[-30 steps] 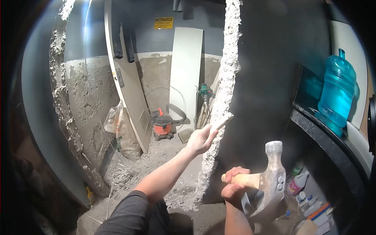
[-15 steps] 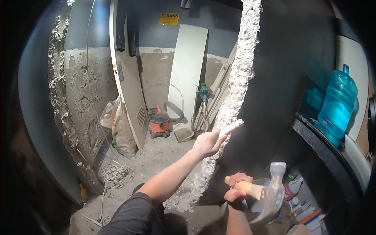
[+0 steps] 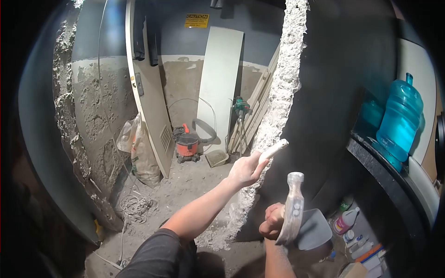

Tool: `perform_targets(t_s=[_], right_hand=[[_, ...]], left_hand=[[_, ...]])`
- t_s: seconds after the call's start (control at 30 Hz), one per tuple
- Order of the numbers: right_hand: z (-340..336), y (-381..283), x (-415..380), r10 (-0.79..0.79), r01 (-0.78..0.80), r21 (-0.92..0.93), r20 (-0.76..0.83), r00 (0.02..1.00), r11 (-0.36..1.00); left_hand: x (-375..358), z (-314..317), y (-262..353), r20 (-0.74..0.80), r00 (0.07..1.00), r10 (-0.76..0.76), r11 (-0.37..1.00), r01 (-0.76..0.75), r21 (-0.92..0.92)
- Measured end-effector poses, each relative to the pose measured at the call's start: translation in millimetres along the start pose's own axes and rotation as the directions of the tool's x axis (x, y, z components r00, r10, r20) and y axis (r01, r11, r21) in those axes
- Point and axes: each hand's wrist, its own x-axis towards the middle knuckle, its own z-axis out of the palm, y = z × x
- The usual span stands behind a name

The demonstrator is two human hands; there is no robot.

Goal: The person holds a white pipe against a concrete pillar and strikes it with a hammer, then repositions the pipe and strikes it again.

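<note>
My left hand (image 3: pixel 244 171) is wrapped round a chisel (image 3: pixel 274 150), at the rough broken edge of the wall (image 3: pixel 283 78). Its pale, dusty handle points up and to the right; the working end is hidden behind my fingers. Lower and to the right, my right hand (image 3: pixel 272 221) grips a dusty claw hammer (image 3: pixel 295 204). The hammer's face points upward and its claw hangs down. A gap separates the hammer head from the chisel. Most of the hammer's handle is hidden by its head and my fingers.
A blue water jug (image 3: pixel 401 120) stands on a dark counter (image 3: pixel 387 173) at right. Bottles (image 3: pixel 346 220) and a translucent tub (image 3: pixel 316 230) sit below. Beyond the wall are a red vacuum (image 3: pixel 187 147), a dustpan (image 3: pixel 216 159), a sack (image 3: pixel 144 162), leaning panels (image 3: pixel 220 88) and coiled cable (image 3: pixel 135 207).
My right hand has turned the hammer, and its head has moved left and up, closer to the chisel. My left hand stays in nearly the same place; the view has shifted slightly.
</note>
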Motion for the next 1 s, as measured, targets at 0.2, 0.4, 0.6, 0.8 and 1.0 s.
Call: perform_targets(t_s=[0.2,0.4,0.6,0.8,1.0], right_hand=[[9,43,-24,0.631,-0.632,-0.074,0.212,0.746,0.772],[6,28,-15,0.273,-0.276,0.05,0.069,0.96,0.96],[15,32,-6,0.63,-0.635,-0.014,0.144,0.763,0.772],[9,7,4,0.421,-0.412,0.273,0.028,0.907,0.869],[5,17,4,0.27,-0.278,0.165,0.071,0.96,0.946]], left_hand=[[0,-1,7,-0.008,1.0,-0.025,1.0,0.025,-0.006],[-1,3,4,-0.081,0.997,0.005,1.0,-0.004,0.021],[-3,4,10,-0.092,0.996,0.015,1.0,-0.016,-0.012],[-2,-1,14,-0.021,0.997,-0.071,0.997,0.072,0.042],[-3,10,14,-0.044,0.995,-0.094,0.996,0.094,-0.012]])
